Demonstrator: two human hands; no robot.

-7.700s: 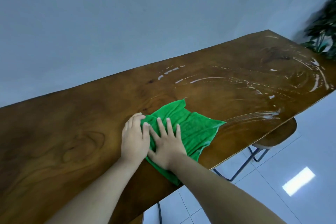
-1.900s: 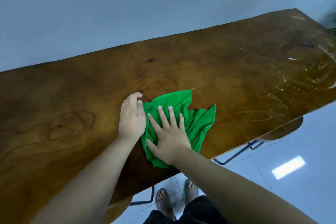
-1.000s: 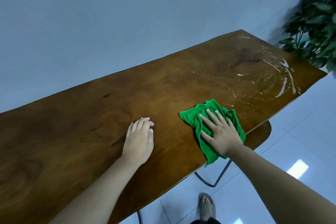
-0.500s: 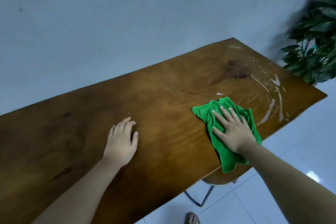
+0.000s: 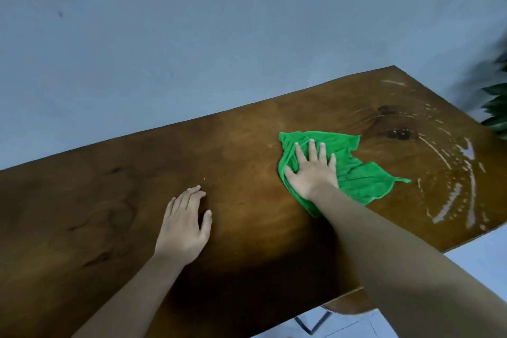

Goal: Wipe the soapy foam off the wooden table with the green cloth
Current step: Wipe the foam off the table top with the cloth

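The bench (image 5: 82,214) is cut off by the left and lower edges, so its near corners are not seen. Part of the green cloth (image 5: 356,173) is covered by the right hand (image 5: 311,173) and its forearm. Whether the palm of the left hand (image 5: 183,228) touches the bench cannot be told. The plant (image 5: 496,115) is blurred and cropped by the right edge. A stool (image 5: 345,306) is mostly hidden under the bench. A pale speck (image 5: 270,145) beside the cloth is too small to be identified.

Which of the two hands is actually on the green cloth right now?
The right hand, fingers spread flat on the green cloth; the left hand rests on the bare wooden table, apart from it.
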